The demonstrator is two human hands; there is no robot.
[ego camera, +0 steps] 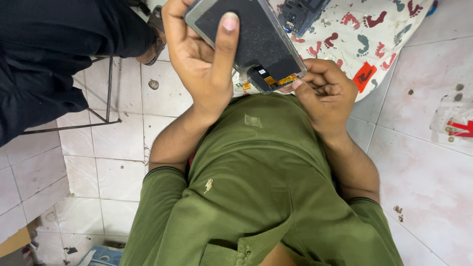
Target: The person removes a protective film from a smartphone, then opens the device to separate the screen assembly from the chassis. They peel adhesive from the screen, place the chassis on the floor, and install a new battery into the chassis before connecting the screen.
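At far left a dark-clothed co-worker (44, 54) sits by a thin metal frame (106, 98), cut off by the picture's edge. The left hand (199, 59) wraps its fingers around the phone display panel (249, 37), thumb pressed flat on the dark back, seemingly to steady it up close to the eyes. The right hand (325, 91) is curled nearly closed at the panel's lower corner, fingertips pinching at the orange flex connector (281, 79); whether it grips a small tool I cannot tell. Beyond, a footprint-patterned cloth (374, 34) holds a dark phone part (300, 12), cropped at the top.
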